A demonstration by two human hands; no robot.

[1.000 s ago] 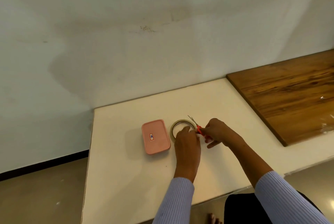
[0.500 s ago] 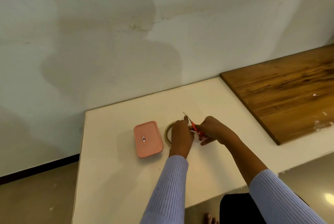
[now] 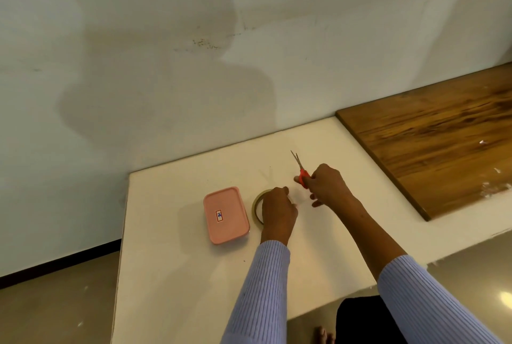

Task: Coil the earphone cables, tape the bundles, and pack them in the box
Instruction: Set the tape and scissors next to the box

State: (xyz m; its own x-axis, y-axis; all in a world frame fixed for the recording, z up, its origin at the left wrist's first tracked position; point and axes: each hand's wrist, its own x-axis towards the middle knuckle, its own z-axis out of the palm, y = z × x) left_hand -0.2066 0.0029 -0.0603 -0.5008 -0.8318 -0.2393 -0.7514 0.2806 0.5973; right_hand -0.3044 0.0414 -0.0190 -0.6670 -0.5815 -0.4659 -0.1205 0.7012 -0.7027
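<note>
Over white table [image 3: 171,274], right hand [image 3: 328,184] gripping scissors [image 3: 299,169] has pulled off tape roll [image 3: 258,206].

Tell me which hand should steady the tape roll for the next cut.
Left. The left hand already rests over the tape roll, beside the pink box; the right hand grips the scissors.

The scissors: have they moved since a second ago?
Yes. The scissors, gripped by the right hand, were at the tape roll; they now sit up and to the right, clear of it.
</note>
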